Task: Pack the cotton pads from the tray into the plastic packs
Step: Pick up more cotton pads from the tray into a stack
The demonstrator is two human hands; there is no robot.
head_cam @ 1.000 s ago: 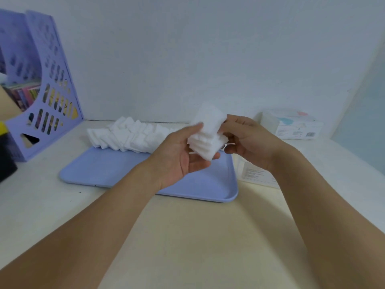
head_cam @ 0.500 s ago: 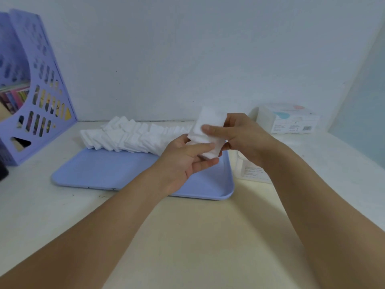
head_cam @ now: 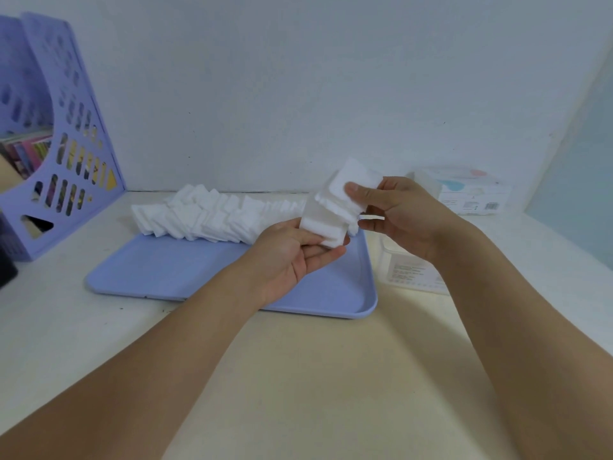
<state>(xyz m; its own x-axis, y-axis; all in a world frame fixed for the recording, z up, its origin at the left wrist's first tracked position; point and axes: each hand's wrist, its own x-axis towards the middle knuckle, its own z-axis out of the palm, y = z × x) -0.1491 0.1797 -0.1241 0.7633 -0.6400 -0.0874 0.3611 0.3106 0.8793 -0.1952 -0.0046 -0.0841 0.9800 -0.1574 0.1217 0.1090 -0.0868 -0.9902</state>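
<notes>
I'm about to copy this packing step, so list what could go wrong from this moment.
1. The stack of cotton pads held between the left hand and right hand is uneven, its edges stepped; loose pads may slip out, onto the tray or off it.
2. The row of pads on the tray leans like fallen dominoes; a bump from either hand could scatter it.
3. The plastic pack lies partly behind the right forearm, so it may be knocked.
</notes>
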